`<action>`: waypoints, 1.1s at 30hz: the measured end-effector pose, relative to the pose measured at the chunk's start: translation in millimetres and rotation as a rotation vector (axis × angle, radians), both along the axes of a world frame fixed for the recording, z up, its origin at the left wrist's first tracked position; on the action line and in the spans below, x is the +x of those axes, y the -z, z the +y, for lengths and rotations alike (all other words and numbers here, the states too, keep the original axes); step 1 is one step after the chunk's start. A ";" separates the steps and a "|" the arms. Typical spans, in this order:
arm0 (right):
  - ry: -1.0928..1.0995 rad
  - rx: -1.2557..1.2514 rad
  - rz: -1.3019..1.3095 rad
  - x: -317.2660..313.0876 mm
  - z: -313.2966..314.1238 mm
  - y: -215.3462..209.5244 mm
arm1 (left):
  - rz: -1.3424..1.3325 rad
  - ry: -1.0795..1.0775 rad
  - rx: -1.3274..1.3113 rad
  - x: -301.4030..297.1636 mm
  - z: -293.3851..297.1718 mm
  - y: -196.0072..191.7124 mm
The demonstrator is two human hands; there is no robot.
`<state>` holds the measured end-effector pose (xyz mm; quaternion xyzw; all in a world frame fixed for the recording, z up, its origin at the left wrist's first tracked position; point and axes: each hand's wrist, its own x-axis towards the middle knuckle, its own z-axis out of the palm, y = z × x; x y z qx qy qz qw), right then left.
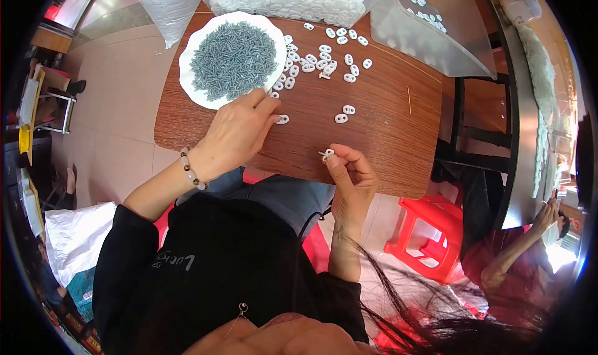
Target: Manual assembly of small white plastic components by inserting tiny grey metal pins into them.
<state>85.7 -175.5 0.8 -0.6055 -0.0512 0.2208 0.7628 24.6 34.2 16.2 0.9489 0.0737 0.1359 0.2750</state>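
My right hand pinches a small white oval plastic piece with two holes between thumb and forefinger, above the near edge of the table. A thin metal screw sticks out of it to the left. My left hand, with a beaded bracelet on the wrist, is by the near right rim of a white scalloped plate. Its fingers are bent and drawn together; what they hold, if anything, is hidden. Grey screws are heaped on the plate. One loose white piece lies right beside the left fingertips.
Several white two-hole pieces are scattered on the brown wooden table, right of the plate. A bin of white pieces stands at the back, a grey metal tray at the far right. A red stool and another person are to the right.
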 end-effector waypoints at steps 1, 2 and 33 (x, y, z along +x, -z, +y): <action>-0.003 0.006 -0.001 -0.4 0.4 -0.1 | 0.000 0.000 0.000 0.6 -1.1 1.6; -0.005 0.011 -0.002 -0.5 0.6 0.0 | 0.047 -0.005 0.046 0.9 -2.0 3.1; -0.100 -0.054 -0.018 -5.4 6.9 -2.5 | 0.418 -0.142 -1.794 -19.6 -19.5 21.7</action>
